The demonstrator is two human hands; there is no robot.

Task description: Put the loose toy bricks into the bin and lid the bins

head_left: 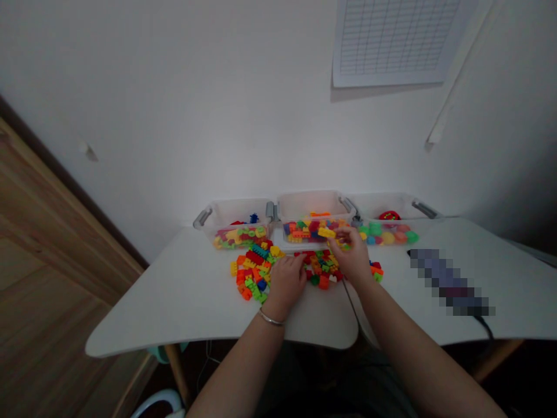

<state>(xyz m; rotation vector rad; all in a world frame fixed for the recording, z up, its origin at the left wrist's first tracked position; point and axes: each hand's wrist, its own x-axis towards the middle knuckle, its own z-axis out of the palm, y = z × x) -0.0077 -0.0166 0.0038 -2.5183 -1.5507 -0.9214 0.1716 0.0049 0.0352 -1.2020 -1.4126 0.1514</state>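
Note:
My right hand [350, 255] is raised over the front of the middle bin [313, 204], its thumb and fingers pinching a yellow building block [326, 233]. Lower and to the left, my left hand [287, 280] rests on the loose blocks with its fingers curled down among them. What those fingers grip, if anything, is hidden by the back of the hand. One heap of mixed building blocks [251, 273] lies left of this hand. A second heap of red, orange and green blocks [321, 265] spreads between both hands.
Beside the middle bin stand a left bin [237, 209] holding yellow and green pieces and a right bin [378, 206] with round coloured pieces. A blurred-out dark object [450, 283] with a cable lies on the right of the white table [183, 302]. The wall rises directly behind.

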